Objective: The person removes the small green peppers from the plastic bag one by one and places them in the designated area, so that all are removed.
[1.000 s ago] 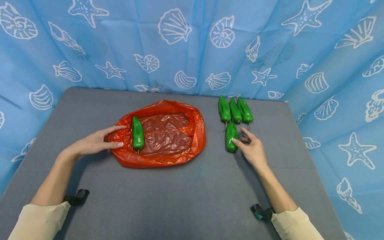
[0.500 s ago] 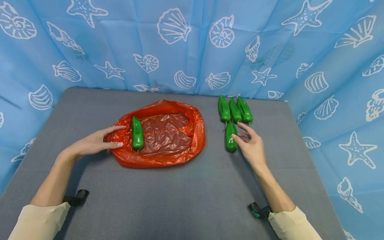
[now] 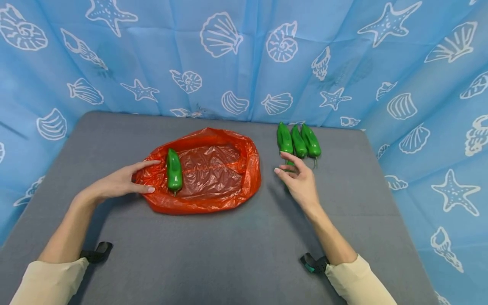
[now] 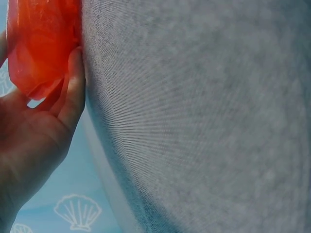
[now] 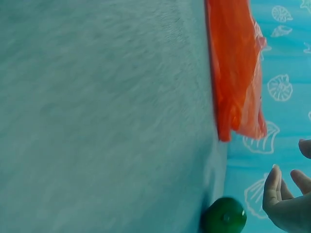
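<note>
A red plastic bag (image 3: 213, 207) lies wide-mouthed on the table with one green pepper (image 3: 174, 171) inside at its left end. My left hand (image 3: 118, 182) holds the bag's left end, thumb and index finger over the rim; the left wrist view shows the bag (image 4: 43, 48) between the fingers of that hand (image 4: 39, 126). My right hand (image 3: 301, 186) hovers over another green pepper (image 3: 290, 163), mostly hidden beneath it. In the right wrist view this pepper (image 5: 224, 216) sits on the table below the loosely bent fingers of the right hand (image 5: 291, 204), apart from them.
Three more green peppers (image 3: 299, 142) lie side by side at the back right of the grey table (image 3: 213, 254). A blue curtain (image 3: 244, 63) with white shells and starfish hangs behind and along the sides. Both wrists carry black bands (image 3: 314, 263).
My right hand has lifted from beside the front pepper and shifted left, now covering most of it. The left hand, the bag and the pepper inside stay put.
</note>
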{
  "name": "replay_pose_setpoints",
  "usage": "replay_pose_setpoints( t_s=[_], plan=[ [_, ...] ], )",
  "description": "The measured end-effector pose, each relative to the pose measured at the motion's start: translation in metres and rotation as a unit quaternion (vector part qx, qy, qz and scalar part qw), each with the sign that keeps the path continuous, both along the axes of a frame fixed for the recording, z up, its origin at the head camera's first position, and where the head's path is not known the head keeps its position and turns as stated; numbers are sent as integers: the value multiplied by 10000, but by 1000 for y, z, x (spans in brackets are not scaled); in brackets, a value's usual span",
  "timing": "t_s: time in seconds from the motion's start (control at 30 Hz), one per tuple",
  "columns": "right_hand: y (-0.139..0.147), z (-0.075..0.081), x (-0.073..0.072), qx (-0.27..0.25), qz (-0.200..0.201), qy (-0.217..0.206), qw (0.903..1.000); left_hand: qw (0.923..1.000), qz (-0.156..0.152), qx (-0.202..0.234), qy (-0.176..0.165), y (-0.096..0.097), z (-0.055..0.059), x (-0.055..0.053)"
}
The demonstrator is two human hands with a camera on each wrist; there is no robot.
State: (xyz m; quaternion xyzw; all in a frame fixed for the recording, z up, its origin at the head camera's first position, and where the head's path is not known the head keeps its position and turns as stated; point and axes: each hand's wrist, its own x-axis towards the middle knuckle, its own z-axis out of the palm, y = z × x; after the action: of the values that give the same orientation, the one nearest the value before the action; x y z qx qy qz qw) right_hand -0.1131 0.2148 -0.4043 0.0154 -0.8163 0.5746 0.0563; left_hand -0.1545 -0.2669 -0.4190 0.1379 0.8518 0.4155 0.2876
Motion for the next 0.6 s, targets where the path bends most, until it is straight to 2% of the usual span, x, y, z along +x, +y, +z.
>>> replay_pose_setpoints(
  t_s=[0.23, 0.47, 0.6],
  plan=[
    [-21, 8, -8, -267, 206, -123, 9994, 10000, 1, 62, 4, 1, 2, 1],
    [-49, 43, 0, -89, 497, -192, 9985, 10000, 12, 14, 30, 2, 1, 0],
    [-58, 42, -2, -175, 657, -193, 9975, 10000, 12, 22, 28, 2, 0, 0]
  ],
)
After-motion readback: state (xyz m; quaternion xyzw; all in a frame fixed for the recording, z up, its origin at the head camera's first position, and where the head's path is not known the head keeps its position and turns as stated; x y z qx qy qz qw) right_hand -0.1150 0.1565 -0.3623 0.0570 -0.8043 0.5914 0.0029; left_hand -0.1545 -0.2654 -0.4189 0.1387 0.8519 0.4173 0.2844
